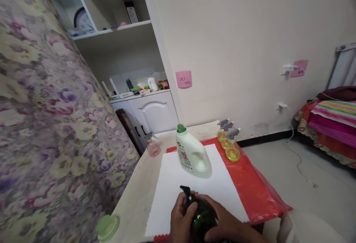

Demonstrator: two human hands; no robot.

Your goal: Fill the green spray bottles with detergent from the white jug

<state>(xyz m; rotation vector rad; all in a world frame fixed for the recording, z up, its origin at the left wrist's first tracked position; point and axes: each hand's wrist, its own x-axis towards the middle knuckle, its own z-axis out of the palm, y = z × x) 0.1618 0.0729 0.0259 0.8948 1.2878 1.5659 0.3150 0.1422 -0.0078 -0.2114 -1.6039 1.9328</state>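
Observation:
A dark green pump bottle (203, 219) with a black pump head is held between both hands, low over the front of the white sheet (164, 187). My left hand (180, 213) grips it near the neck, thumb across its shoulder. Around the bottle's right side wrap the fingers of my right hand (222, 217). Beyond them stands a large pale green jug (191, 154) with a handle, its neck showing a green spout. A light green cap (107, 227) lies at the table's front left corner.
Several spray bottles (232, 150) with yellow liquid stand at the back right on red plastic sheeting (250, 187). One pink spray bottle (153, 146) is at the back left. A floral curtain (55, 124) hangs close on the left; a wall (236, 50) rises behind the table.

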